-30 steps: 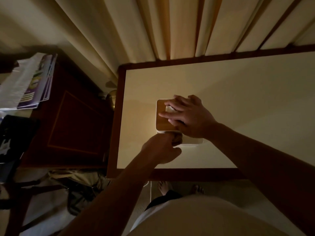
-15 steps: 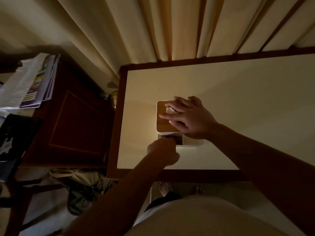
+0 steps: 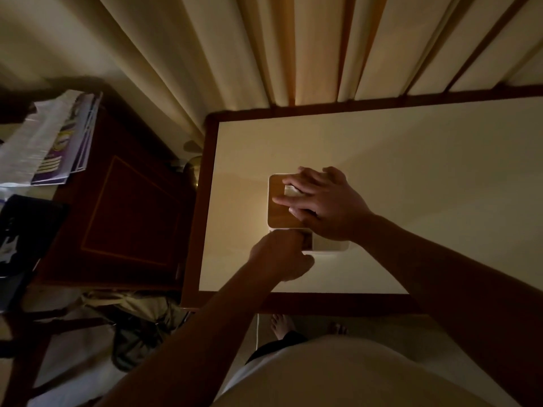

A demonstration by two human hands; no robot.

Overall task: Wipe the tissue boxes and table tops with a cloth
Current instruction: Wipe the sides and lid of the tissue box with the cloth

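Fingers lie flat across the square, wood-topped white tissue box.

1. The right hand lies flat over the tissue box and hides most of its lid and its opening.
2. The left hand is curled in front of the near side of the box and covers that side. In this dim light I cannot tell if it holds a cloth.
3. The worktop is cut off by the right edge, and the right forearm hides its near right corner.
4. The papers at the left are blurred; their print cannot be read.
5. A dark object at the left edge is cut off and too dark to name.
6. The bare feet are partly hidden by the worktop's near edge and the person's body.
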